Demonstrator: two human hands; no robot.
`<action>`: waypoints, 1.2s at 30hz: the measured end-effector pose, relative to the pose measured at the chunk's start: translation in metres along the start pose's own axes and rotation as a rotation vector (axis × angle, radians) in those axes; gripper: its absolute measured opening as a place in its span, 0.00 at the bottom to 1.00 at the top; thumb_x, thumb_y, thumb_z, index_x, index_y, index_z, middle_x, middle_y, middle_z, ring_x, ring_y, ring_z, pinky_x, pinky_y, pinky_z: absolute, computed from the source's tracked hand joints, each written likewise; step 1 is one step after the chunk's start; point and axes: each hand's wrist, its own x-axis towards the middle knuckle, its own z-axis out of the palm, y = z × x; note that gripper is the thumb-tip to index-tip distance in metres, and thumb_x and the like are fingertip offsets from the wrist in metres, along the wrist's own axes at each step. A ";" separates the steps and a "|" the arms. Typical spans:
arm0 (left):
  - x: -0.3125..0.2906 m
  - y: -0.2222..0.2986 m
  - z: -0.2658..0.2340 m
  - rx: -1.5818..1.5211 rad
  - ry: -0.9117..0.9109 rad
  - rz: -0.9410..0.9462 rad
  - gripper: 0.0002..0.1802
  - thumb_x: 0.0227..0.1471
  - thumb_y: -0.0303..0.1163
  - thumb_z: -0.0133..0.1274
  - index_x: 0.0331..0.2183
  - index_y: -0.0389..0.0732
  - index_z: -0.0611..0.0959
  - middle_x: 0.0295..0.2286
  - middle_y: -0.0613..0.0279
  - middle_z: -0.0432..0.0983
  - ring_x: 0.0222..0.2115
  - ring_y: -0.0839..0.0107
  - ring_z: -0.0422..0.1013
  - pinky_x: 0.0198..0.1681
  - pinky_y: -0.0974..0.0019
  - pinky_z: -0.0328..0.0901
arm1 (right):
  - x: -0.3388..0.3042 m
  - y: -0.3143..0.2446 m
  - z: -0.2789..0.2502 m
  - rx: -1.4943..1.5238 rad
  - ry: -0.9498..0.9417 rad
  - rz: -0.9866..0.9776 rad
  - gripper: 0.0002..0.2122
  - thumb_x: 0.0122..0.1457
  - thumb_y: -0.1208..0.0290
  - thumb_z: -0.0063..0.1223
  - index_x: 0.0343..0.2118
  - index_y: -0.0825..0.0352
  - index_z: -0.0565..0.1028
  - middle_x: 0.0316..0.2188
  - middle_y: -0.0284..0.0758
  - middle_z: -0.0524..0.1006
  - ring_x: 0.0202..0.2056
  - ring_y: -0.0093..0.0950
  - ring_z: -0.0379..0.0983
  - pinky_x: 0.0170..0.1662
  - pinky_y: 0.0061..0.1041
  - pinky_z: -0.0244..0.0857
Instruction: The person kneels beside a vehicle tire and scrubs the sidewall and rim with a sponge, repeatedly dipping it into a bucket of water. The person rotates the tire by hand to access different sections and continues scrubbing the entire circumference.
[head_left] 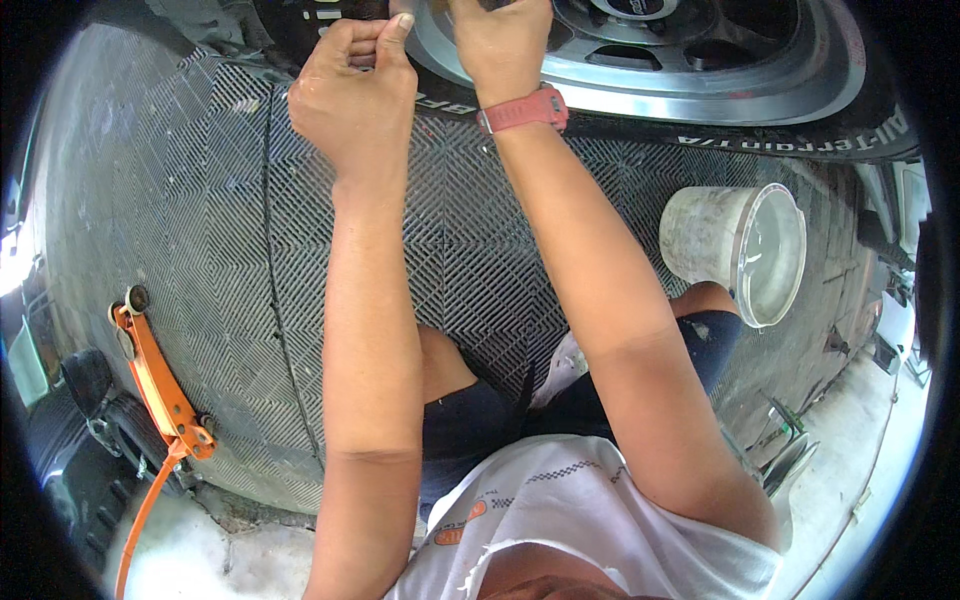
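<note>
At the top, a black tire with raised white lettering surrounds a silver wheel rim. My left hand is closed in front of the tire's sidewall, thumb against the curled fingers; anything pinched there is too small or hidden to make out. To its right, my right hand reaches over the edge of the rim, a red watch on its wrist. The upper edge of the picture cuts off that hand's fingertips, so its grip is hidden.
An orange floor jack stands at the left, its handle running toward the lower edge. A dirty white bucket lies on its side to the right, near my knee. Dark ribbed tiles cover the floor.
</note>
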 end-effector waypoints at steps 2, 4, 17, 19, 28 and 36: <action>0.000 -0.001 0.000 0.027 -0.012 0.011 0.11 0.51 0.38 0.76 0.29 0.41 0.91 0.23 0.66 0.87 0.23 0.76 0.81 0.30 0.71 0.72 | -0.003 0.003 0.000 -0.013 -0.014 -0.014 0.11 0.59 0.72 0.72 0.38 0.70 0.79 0.28 0.40 0.82 0.30 0.29 0.79 0.38 0.30 0.72; 0.002 0.003 -0.002 0.081 -0.018 -0.018 0.12 0.51 0.39 0.76 0.29 0.42 0.91 0.23 0.66 0.87 0.23 0.77 0.81 0.30 0.71 0.72 | -0.001 0.004 -0.003 -0.081 -0.002 -0.130 0.10 0.60 0.72 0.71 0.38 0.69 0.79 0.27 0.44 0.82 0.29 0.37 0.82 0.37 0.34 0.74; -0.022 0.067 0.018 0.297 -0.531 0.033 0.68 0.52 0.38 0.71 0.77 0.46 0.42 0.28 0.39 0.84 0.30 0.37 0.82 0.37 0.41 0.75 | -0.092 -0.066 -0.241 -0.714 -1.055 0.174 0.12 0.61 0.63 0.68 0.40 0.62 0.78 0.26 0.43 0.82 0.33 0.48 0.82 0.36 0.47 0.72; -0.017 0.071 0.022 0.330 -0.482 0.040 0.67 0.52 0.36 0.70 0.77 0.45 0.42 0.27 0.39 0.84 0.30 0.36 0.82 0.36 0.40 0.74 | -0.107 -0.057 -0.253 -0.770 -1.180 0.179 0.12 0.61 0.65 0.68 0.40 0.65 0.77 0.29 0.44 0.82 0.34 0.50 0.81 0.37 0.48 0.71; -0.023 0.059 0.034 0.504 -0.462 0.020 0.69 0.53 0.41 0.70 0.77 0.45 0.38 0.29 0.35 0.84 0.30 0.35 0.82 0.37 0.40 0.75 | -0.107 -0.040 -0.260 -0.740 -1.212 0.164 0.11 0.62 0.67 0.66 0.41 0.65 0.77 0.32 0.47 0.83 0.38 0.52 0.81 0.41 0.51 0.71; -0.029 0.059 0.038 0.646 -0.560 -0.052 0.70 0.54 0.46 0.70 0.76 0.41 0.36 0.29 0.33 0.84 0.32 0.35 0.82 0.39 0.40 0.76 | -0.098 -0.043 -0.269 -0.747 -1.240 0.207 0.11 0.62 0.68 0.65 0.42 0.67 0.78 0.32 0.47 0.84 0.39 0.51 0.83 0.42 0.51 0.73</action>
